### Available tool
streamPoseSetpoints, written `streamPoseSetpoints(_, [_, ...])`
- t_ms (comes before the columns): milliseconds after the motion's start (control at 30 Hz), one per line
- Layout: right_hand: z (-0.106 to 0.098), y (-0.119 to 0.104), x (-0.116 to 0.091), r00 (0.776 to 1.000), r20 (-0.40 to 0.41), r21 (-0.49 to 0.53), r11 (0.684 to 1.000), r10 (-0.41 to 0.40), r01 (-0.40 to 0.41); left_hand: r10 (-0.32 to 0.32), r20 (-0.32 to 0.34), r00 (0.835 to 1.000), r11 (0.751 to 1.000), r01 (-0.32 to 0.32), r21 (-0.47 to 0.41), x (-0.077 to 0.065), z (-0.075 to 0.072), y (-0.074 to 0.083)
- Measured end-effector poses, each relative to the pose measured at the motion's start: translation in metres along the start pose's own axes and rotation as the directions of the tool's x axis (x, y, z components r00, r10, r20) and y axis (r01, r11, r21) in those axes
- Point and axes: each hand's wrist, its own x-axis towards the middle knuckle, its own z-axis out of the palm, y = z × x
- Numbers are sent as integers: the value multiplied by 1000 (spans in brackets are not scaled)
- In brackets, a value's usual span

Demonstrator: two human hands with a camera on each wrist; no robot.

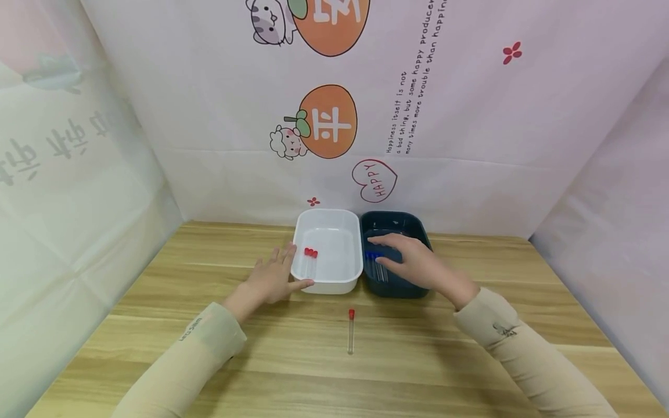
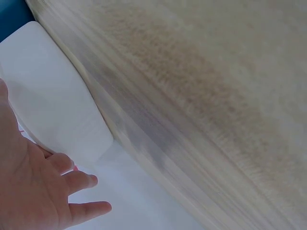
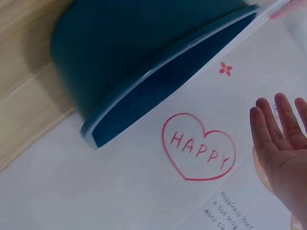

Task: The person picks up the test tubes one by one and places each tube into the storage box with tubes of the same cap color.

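My left hand [image 1: 272, 277] lies against the left side of a white bin [image 1: 326, 285], fingers spread and thumb at its front rim. Inside that bin, several red-capped tubes [image 1: 311, 261] lie side by side at the left. Over the dark teal bin [image 1: 399, 290] hovers my right hand [image 1: 415, 261], its fingers extended with nothing held. Blue-capped tubes [image 1: 380, 270] lie in the teal bin, partly behind the right hand. One more red-capped tube [image 1: 351, 332] lies on the table in front of the bins. The right wrist view shows the hand [image 3: 288, 148] with straight fingers above the teal bin's rim.
Both bins stand side by side at the back of the wooden table [image 1: 261, 360]. Close behind them hangs a white printed cloth [image 1: 230, 180], and further cloth [image 1: 606, 197] closes off the sides.
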Motion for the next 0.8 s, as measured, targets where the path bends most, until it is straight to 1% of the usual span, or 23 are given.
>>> streamPoseSetpoints(167, [4, -12, -6, 999, -12, 38, 999, -35, 36, 1, 1, 1000, 1000, -1, -8, -1, -1, 0])
streamPoseSetpoints(333, [8, -24, -12, 999, -11, 77, 996, -45, 46, 2, -3, 1000, 1000, -2, -13, -2, -1, 1])
streamPoseSetpoints(567, [13, -36, -17, 995, -36, 98, 990, -94, 97, 1, -3, 1000, 1000, -1, -13, -1, -1, 0])
streamPoseSetpoints(800, [21, -45, -24, 992, -8, 138, 982, -126, 126, 1, -4, 1000, 1000, -1, -18, -2, -1, 1])
